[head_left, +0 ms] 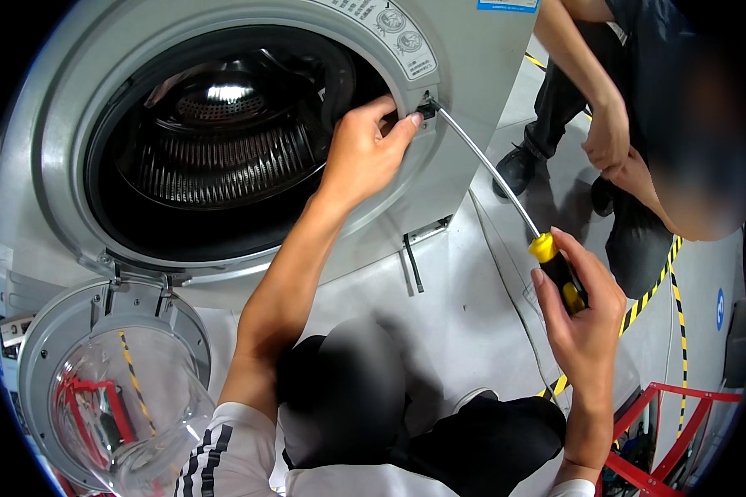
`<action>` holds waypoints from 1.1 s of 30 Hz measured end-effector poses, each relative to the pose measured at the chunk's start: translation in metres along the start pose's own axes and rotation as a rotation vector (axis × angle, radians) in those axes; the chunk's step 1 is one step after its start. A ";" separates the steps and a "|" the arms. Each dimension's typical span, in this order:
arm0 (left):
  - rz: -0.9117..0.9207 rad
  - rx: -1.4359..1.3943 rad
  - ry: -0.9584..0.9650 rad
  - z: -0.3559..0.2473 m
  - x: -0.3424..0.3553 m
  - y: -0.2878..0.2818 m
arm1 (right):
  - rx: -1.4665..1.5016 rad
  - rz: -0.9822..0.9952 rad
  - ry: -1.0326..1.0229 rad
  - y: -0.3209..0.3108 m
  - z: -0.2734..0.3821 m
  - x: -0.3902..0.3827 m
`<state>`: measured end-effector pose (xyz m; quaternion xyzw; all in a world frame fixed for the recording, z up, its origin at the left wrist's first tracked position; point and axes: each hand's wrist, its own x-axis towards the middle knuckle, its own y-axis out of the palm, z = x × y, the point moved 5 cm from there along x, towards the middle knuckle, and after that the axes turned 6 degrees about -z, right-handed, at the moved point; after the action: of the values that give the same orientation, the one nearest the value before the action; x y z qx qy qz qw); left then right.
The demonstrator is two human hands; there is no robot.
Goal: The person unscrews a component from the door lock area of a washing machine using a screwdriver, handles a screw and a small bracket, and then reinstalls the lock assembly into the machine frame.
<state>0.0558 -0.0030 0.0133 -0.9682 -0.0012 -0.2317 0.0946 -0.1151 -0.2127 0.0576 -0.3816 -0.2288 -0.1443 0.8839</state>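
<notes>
A grey front-loading washing machine (464, 58) fills the upper left, its round opening showing the metal drum (224, 170). My left hand (363, 153) reaches across to the opening's right rim. Its thumb and fingers pinch a small black part (427, 109) beside the latch slot; the fingertips inside the rim are partly hidden. A screwdriver (489, 167) with a long steel shaft and a yellow and black handle is gripped in my right hand (587, 327). Its shaft slants up and left, with the tip at the latch slot, close to my left thumb.
The washer's round door (37, 364) hangs open at lower left with its clear bowl. Another person's arm (601, 108) and dark-clothed legs are at upper right. A cable (506, 277) runs along the floor. A red metal frame (680, 443) stands lower right, near yellow-black floor tape (655, 290).
</notes>
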 end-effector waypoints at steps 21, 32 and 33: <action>-0.090 0.052 0.001 -0.002 0.001 0.002 | 0.149 0.002 0.113 0.009 -0.034 -0.002; -0.111 0.062 0.012 -0.003 0.001 0.003 | 0.200 0.051 0.156 0.014 -0.042 -0.003; -0.112 0.061 0.017 -0.004 0.001 0.004 | 0.218 0.056 0.164 0.015 -0.043 -0.004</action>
<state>0.0546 -0.0075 0.0168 -0.9612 -0.0618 -0.2448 0.1109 -0.0992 -0.2345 0.0207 -0.2763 -0.1596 -0.1244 0.9395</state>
